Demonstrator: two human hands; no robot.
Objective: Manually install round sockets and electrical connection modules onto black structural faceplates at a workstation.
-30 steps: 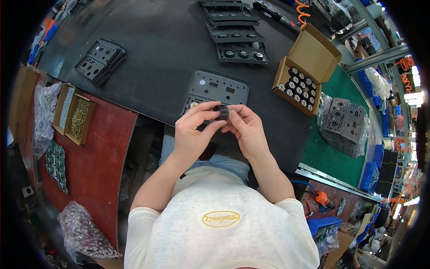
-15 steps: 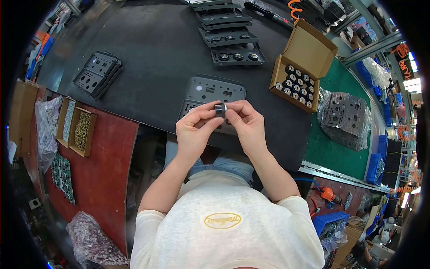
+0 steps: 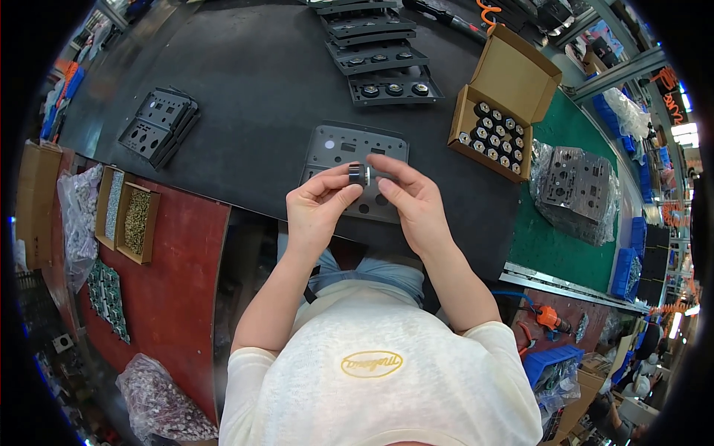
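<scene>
Between thumb and fingers, my left hand [image 3: 311, 214] grips a small black cylindrical part [image 3: 356, 175] with a silver ring at its right end. My right hand [image 3: 422, 212] is beside that silver end, thumb and forefinger spread apart; whether a fingertip touches it I cannot tell. Under both hands a dark grey metal panel [image 3: 387, 143] with round and rectangular holes lies on the black table [image 3: 253, 111]. My hands cover part of its lower half.
Similar panels [image 3: 390, 78] with fitted round parts overlap at the back. An open cardboard box [image 3: 476, 157] of black parts with silver nuts stands right. Beyond it lie plastic-wrapped panels [image 3: 576, 186]. More panels [image 3: 160, 123] are stacked left, near boxes of small hardware [image 3: 136, 223].
My right thumb and forefinger have spread away from the black part's silver end. The left hand, still holding the part, has shifted slightly left.
</scene>
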